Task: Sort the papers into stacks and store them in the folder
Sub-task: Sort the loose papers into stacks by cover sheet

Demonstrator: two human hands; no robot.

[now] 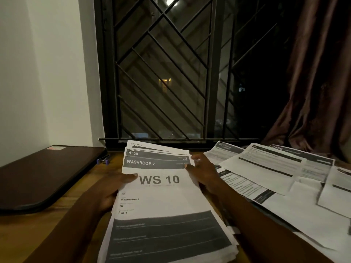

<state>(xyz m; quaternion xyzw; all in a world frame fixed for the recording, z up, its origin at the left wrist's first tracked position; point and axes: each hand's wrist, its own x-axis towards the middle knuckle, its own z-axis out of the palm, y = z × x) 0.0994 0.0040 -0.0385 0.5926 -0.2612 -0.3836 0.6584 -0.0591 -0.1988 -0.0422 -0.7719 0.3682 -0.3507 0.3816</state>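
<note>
- Both hands hold the stack (163,202) of printed sheets. The left hand (112,188) grips its left edge with the thumb on the top page, headed "WS 10". The right hand (203,173) grips the far right edge.
- Right of the stack, loose papers (266,168) lie fanned and overlapping on the counter (62,215).
- Left of the stack lies a closed dark flat case (43,173), possibly the folder, with a pen (103,159) beside it.
- Sorting seems under way. The next move likely means lifting off the top sheet alone and placing it with matching sheets.
</note>
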